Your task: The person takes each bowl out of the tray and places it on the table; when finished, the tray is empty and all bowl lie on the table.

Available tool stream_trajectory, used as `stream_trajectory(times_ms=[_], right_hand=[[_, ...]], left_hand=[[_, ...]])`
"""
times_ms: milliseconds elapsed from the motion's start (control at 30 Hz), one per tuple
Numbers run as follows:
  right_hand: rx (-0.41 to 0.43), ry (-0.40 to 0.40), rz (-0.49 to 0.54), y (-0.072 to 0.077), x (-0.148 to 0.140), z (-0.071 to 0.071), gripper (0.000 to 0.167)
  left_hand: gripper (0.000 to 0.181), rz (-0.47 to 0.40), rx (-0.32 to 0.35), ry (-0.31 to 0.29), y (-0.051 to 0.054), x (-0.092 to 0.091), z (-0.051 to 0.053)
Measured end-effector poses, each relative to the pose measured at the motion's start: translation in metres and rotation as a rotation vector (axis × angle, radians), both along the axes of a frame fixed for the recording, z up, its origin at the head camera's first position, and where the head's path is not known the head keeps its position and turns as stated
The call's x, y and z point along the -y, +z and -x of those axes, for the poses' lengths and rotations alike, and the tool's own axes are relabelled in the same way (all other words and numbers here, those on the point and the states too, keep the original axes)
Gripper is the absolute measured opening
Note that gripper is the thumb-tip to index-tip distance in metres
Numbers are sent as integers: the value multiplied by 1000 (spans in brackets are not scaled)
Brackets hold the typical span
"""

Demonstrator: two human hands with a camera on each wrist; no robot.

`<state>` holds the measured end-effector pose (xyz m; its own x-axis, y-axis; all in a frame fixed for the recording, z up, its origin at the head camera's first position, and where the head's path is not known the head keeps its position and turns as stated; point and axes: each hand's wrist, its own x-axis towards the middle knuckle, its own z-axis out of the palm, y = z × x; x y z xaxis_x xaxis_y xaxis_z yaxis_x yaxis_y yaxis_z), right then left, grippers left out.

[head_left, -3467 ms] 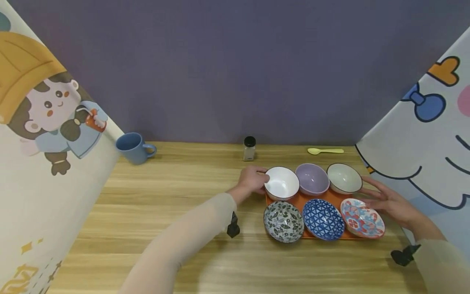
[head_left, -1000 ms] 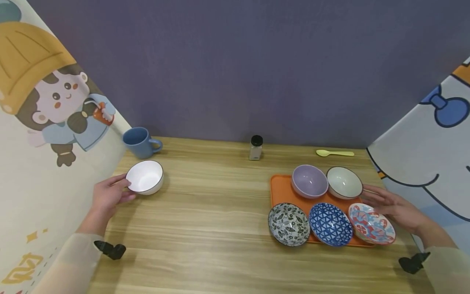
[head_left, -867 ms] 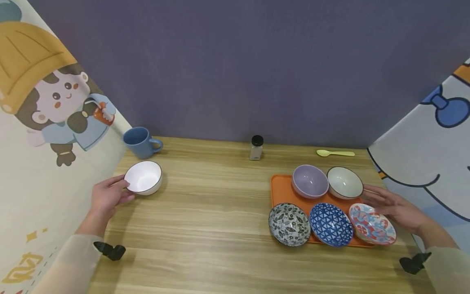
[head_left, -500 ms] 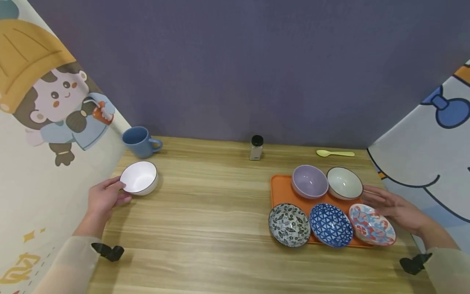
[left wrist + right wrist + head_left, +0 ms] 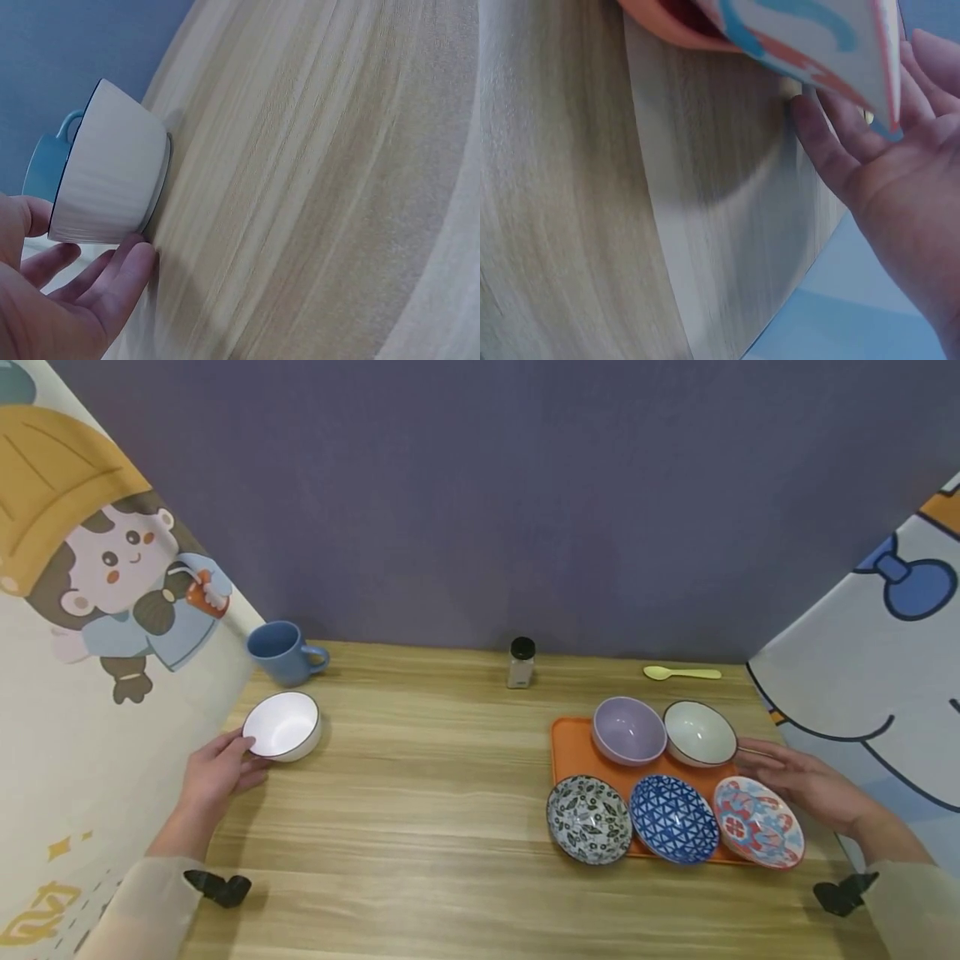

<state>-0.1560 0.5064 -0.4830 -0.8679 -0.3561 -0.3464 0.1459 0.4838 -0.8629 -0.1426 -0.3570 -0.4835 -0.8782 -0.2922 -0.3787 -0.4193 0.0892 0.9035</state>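
Observation:
At the table's left side, in front of the blue mug (image 5: 281,653), stands a white bowl (image 5: 283,725) with a dark rim. My left hand (image 5: 215,770) holds its left side, thumb at the rim and fingers along the outer wall (image 5: 112,172). On the right, an orange tray (image 5: 572,752) bears a purple bowl (image 5: 628,732), a pale grey-green bowl (image 5: 701,734), a leaf-patterned bowl (image 5: 589,820), a blue triangle-patterned bowl (image 5: 673,819) and a red-and-blue floral bowl (image 5: 757,822). My right hand (image 5: 806,783) lies beside the tray's right end, fingers extended near the grey-green and floral bowls.
A black-capped shaker jar (image 5: 521,663) stands at the back of the wooden table (image 5: 420,827). A yellow spoon (image 5: 682,673) lies at the back right. A dark panel (image 5: 480,510) closes off the back, and printed panels flank both sides.
My left hand has carried the white bowl from the tray's back left corner to the left, in front of the mug. My right hand stays beside the tray; its thumb no longer overlaps the floral bowl.

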Motion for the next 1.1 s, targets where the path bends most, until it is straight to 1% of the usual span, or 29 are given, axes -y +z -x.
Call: stream_trajectory(times_ms=[100, 267, 467, 633, 700, 833, 1000, 1100], right_hand=[[-21, -24, -38, 1, 3, 1, 62], [-35, -61, -89, 3, 7, 2, 69], [-32, -73, -103, 4, 9, 2, 73], [-36, -80, -137, 3, 11, 2, 75], [-45, -80, -154, 3, 12, 2, 75], [-69, -68, -158, 3, 13, 4, 74], [-100, -17, -107, 3, 13, 5, 68], [-99, 4, -94, 3, 13, 5, 66]], left_hand=[[70, -39, 5, -3, -2, 1, -2], [72, -83, 1, -14, -4, 2, -4], [74, -108, -22, -38, -3, 2, -8], [76, -130, -16, -43, -2, 3, -7], [76, -126, -7, -45, -2, 3, -6], [77, -110, 9, -49, -1, 3, -4], [76, -124, 11, -54, -1, 3, -3], [75, -124, 11, -63, -1, 3, -3]])
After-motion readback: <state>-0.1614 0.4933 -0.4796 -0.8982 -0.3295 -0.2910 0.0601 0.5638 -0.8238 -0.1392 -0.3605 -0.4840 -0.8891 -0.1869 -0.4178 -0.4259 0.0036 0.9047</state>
